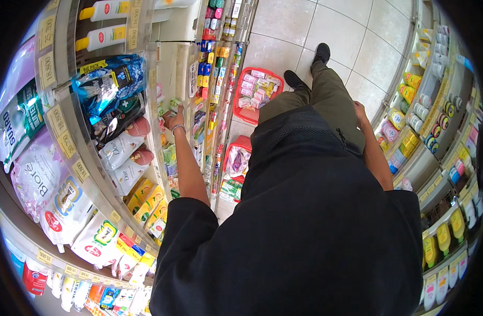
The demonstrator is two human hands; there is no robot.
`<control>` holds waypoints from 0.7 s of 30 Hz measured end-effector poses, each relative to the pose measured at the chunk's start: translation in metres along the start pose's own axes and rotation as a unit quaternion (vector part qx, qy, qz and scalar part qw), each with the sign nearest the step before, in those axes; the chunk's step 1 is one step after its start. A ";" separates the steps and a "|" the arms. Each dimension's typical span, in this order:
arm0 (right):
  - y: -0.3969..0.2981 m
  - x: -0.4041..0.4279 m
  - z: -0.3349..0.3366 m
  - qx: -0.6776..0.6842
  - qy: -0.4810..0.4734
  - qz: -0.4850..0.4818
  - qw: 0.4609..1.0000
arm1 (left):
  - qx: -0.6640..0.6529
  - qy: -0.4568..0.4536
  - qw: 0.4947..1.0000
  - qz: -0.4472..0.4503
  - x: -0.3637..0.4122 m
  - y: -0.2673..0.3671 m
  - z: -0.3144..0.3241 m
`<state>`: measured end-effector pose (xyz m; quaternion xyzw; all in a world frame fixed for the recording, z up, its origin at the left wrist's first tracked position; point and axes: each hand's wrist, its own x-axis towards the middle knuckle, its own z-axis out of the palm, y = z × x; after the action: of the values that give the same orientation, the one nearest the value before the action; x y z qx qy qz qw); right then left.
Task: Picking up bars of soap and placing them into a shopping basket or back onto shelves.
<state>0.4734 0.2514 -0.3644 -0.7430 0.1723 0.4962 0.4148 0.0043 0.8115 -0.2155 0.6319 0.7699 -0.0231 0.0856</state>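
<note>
My left hand (173, 119), with a bracelet at its wrist, reaches into a lower shelf on the left. It is at a small light-green pack (175, 104); whether its fingers grip the pack cannot be made out. Green and purple packs (170, 156) lie on the same shelf nearer to me. My right hand (359, 112) hangs beside my right thigh, partly hidden by the leg, and its fingers are not clear. On the floor left of my legs stands a red plastic basket (281, 81) filled with small pink and white boxes (258, 94).
A second red basket (243, 139) with packs stands nearer to me. Shelves of refill pouches (38, 177) and price strips rise close on the left. Another shelf with yellow bottles (443, 237) and jars runs along the right. A tiled floor (338, 27) lies between them.
</note>
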 end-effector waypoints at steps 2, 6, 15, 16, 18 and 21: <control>0.004 -0.001 -0.002 -0.004 0.006 -0.007 1.000 | -0.020 0.013 0.999 -0.041 0.008 0.000 0.007; 0.004 0.000 0.006 -0.030 -0.007 -0.005 1.000 | -0.087 0.051 0.992 -0.078 0.033 -0.053 0.012; 0.007 -0.003 0.005 0.002 0.009 0.021 1.000 | -0.273 -0.068 0.928 -0.246 0.012 -0.007 -0.013; 0.010 -0.003 0.002 0.003 0.014 0.020 1.000 | -0.275 -0.074 0.927 -0.244 0.003 0.009 -0.021; 0.013 -0.004 -0.002 -0.007 0.014 0.004 1.000 | -0.356 -0.040 0.891 -0.279 -0.010 0.033 -0.034; 0.011 -0.003 0.012 -0.001 -0.005 0.007 1.000 | -0.343 0.048 0.914 -0.214 0.048 -0.038 -0.025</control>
<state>0.4577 0.2539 -0.3682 -0.7398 0.1743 0.5031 0.4114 -0.0441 0.8538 -0.2017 0.3846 0.8504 0.2552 0.2526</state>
